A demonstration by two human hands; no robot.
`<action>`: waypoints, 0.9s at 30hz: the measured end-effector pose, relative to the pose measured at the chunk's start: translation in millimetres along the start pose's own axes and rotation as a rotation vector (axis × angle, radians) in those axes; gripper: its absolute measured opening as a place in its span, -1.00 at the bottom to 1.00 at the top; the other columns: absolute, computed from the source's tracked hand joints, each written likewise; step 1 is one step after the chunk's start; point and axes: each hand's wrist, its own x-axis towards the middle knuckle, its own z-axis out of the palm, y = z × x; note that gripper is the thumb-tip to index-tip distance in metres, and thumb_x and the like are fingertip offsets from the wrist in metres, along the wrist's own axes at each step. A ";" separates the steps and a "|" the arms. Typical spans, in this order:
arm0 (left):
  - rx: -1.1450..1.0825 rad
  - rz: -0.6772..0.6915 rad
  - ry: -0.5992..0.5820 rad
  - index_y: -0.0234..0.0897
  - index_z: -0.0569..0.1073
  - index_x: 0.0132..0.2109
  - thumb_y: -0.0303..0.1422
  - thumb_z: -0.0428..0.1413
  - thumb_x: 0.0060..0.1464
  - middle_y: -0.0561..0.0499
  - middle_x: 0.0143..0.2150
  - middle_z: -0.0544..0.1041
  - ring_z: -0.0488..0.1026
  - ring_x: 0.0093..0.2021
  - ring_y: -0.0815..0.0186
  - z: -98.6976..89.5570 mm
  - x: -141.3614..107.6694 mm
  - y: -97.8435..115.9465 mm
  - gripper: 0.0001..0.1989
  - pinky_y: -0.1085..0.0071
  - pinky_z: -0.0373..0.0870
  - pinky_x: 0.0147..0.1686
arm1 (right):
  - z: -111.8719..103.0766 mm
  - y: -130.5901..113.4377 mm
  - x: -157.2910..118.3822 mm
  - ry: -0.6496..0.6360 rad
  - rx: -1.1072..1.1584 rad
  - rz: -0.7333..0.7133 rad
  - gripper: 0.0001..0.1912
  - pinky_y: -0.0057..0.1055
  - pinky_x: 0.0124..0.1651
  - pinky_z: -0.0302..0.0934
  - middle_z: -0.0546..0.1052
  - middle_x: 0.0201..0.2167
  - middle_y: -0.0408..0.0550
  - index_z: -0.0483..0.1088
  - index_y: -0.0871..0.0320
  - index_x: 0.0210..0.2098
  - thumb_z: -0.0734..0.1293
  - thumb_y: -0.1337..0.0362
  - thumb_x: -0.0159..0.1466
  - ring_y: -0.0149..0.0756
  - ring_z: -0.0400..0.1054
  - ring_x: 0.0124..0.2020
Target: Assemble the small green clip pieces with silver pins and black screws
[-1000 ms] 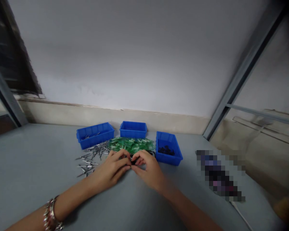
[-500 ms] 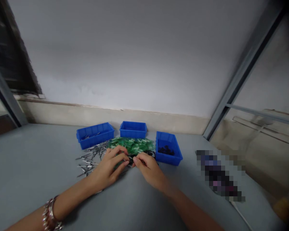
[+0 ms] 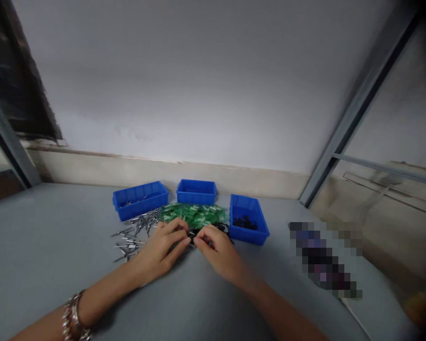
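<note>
My left hand (image 3: 167, 244) is closed in a pinch over the middle of the worktop; a sliver of thin metal rod shows at its fingertips. Facing it, my right hand (image 3: 216, 248) pinches with thumb and forefinger, and what lies between them is too small to make out. The fingertips of both hands are close together. Just behind them lie small black parts (image 3: 223, 230) and a clear bag of green plastic pieces (image 3: 195, 215). Loose metal rods (image 3: 129, 244) are scattered beside my left hand.
Along the back stand a blue bin (image 3: 142, 203) with a few rods, another blue bin (image 3: 196, 194), and a blue bin (image 3: 250, 234) holding black parts. A pixelated object (image 3: 323, 258) with a white cable (image 3: 355, 317) lies at right. Metal posts (image 3: 326, 156) flank the worktop.
My right hand's fingertips have shifted slightly, with the thumb a little lower. My left hand stays nearly in place. The bins and piles are unchanged.
</note>
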 end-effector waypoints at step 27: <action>-0.106 -0.061 0.041 -0.27 0.36 -0.31 -0.35 -0.17 0.21 -0.03 -0.18 0.32 0.28 -0.15 0.27 -2.6 -0.6 3.5 -0.76 0.31 0.22 -0.13 | 0.4 0.2 -0.3 -0.006 0.129 -0.024 -0.87 -0.52 -0.40 0.05 0.25 -0.52 -0.21 0.22 0.17 -0.54 0.22 0.36 0.14 -0.47 0.16 -0.47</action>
